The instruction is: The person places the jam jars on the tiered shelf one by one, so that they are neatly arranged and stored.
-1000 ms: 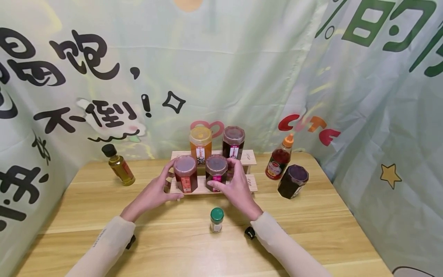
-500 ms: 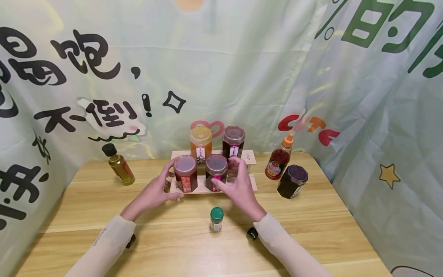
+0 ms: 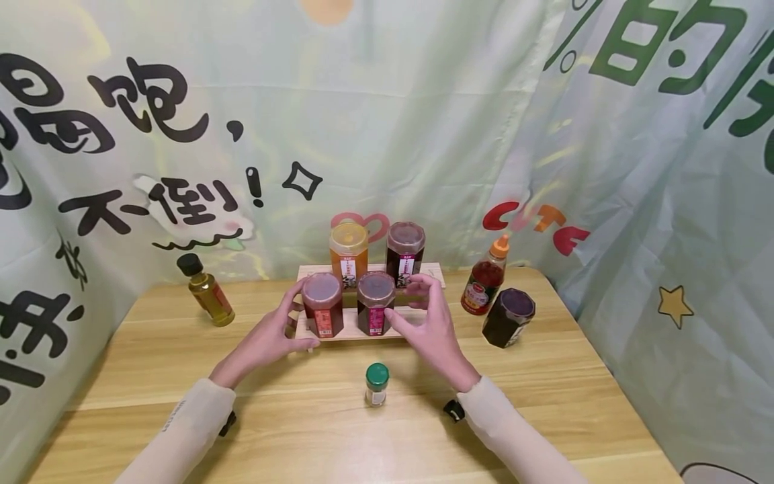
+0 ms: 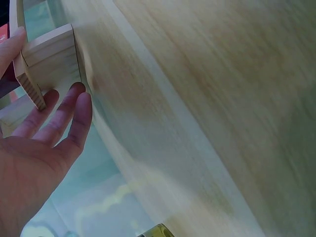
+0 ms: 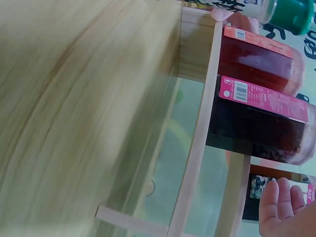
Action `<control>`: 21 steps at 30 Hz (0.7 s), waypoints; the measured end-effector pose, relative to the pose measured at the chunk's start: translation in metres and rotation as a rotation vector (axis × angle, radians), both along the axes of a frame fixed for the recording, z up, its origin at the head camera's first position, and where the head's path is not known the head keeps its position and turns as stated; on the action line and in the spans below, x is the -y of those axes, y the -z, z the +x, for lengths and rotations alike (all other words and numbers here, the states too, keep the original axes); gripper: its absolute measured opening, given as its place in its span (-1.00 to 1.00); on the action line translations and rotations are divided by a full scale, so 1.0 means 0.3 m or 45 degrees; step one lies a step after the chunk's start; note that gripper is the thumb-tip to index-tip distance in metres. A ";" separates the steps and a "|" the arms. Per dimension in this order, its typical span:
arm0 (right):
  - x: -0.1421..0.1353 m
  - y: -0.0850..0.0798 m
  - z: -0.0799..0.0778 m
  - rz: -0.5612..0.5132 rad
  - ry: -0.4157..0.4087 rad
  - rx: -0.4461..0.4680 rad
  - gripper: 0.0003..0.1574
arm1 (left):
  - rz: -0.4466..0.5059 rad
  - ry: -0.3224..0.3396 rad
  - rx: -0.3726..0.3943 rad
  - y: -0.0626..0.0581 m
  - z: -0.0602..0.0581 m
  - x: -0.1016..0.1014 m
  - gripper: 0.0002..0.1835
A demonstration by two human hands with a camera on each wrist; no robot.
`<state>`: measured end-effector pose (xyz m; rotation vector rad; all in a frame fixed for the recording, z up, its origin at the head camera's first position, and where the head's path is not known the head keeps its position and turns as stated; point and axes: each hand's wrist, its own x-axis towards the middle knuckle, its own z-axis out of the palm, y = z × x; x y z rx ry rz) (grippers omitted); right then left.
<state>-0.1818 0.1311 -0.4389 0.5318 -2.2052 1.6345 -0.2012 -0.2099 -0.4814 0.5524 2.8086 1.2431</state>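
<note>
A two-tier wooden rack (image 3: 357, 332) bears several lidded jars. On its lower step stand a red-brown jar (image 3: 324, 306) at left and a dark jar with a pink label (image 3: 376, 304) beside it; the upper step has an amber jar (image 3: 349, 246) and another dark jar (image 3: 406, 245). My left hand (image 3: 273, 333) holds the rack's left end, thumb at the front edge, fingers (image 4: 61, 116) round the end of the board. My right hand (image 3: 432, 327) is just right of the pink-labelled jar, fingers loosely bent with nothing in them; its thumb tip is close to that jar.
A small green-capped shaker (image 3: 377, 384) stands before the rack. At right are an orange-capped sauce bottle (image 3: 481, 286) and a dark hexagonal jar (image 3: 509, 318). A black-capped oil bottle (image 3: 210, 296) stands at left. Printed cloth (image 3: 387, 134) hangs behind the table (image 3: 290, 423).
My right hand has let go of the pink-labelled jar and drawn away to the right. The left hand stays at the rack's end, and the jars stand where they were.
</note>
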 end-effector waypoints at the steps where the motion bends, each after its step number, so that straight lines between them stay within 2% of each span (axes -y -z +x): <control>1: -0.006 -0.003 0.003 -0.008 -0.004 -0.004 -0.07 | 0.000 -0.001 -0.001 0.000 0.000 0.000 0.37; 9: -0.065 -0.013 0.021 0.015 0.025 0.027 -0.09 | -0.007 -0.006 0.005 0.000 0.001 0.001 0.36; 15: -0.125 -0.015 0.035 0.027 0.024 -0.022 -0.22 | -0.001 -0.005 0.005 -0.002 0.001 0.001 0.36; 21: -0.193 -0.025 0.044 0.024 0.038 -0.073 -0.25 | 0.012 -0.010 0.017 -0.006 0.005 0.000 0.36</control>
